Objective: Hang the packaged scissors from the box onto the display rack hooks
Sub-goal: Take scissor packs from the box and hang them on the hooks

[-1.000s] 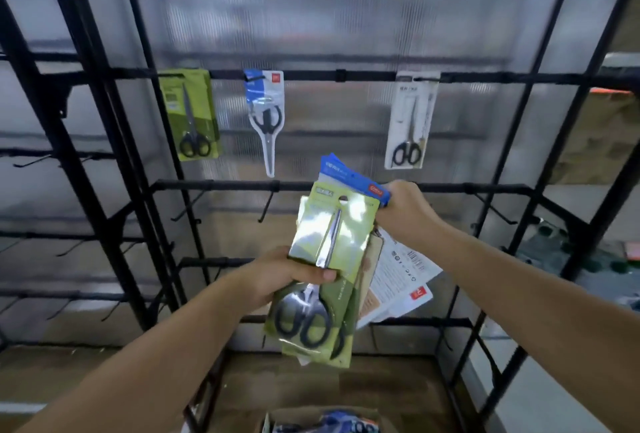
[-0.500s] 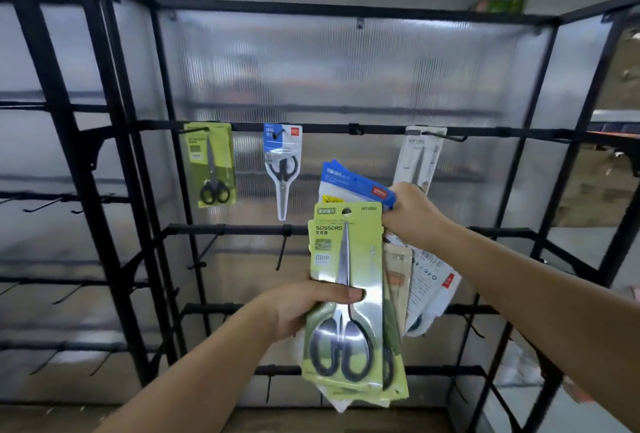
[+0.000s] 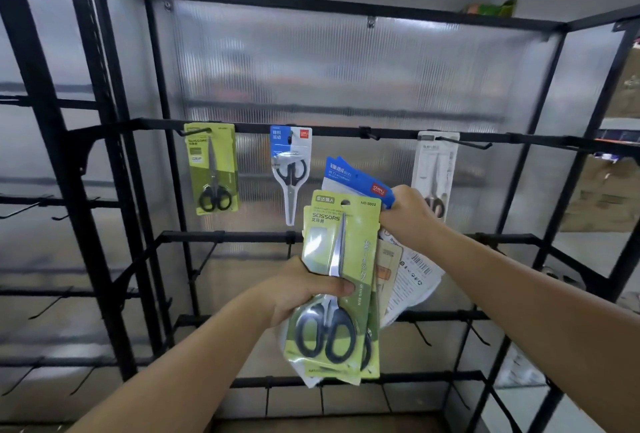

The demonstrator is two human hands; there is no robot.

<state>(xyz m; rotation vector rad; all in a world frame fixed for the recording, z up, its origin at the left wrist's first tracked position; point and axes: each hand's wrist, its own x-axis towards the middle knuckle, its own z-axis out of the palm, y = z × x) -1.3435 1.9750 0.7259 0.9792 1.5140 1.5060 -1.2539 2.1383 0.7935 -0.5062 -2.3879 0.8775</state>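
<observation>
My left hand [image 3: 304, 289] grips a green scissors pack [image 3: 341, 259] by its middle, thumb across the front, with another green pack behind it. My right hand [image 3: 408, 216] holds the top of a fanned stack of packs, a blue-topped pack [image 3: 356, 178] in front and white-backed ones [image 3: 414, 280] trailing below. On the black rack's top rail [image 3: 346, 129] hang three packs: a green one [image 3: 212, 169] at left, a blue-and-white one [image 3: 291, 164] in the middle, a white one [image 3: 435, 169] at right, partly hidden by my right hand.
Bare black hooks [image 3: 420, 332] jut from the lower rails and from the left bay [image 3: 20, 209]. A translucent ribbed panel [image 3: 346, 69] backs the rack. A free hook [image 3: 369, 134] sits on the top rail between the blue and white packs.
My view has tilted upward, so the box at the bottom has dropped out of sight. Both hands have risen with the packs toward the top rail, and the front green pack now stands upright.
</observation>
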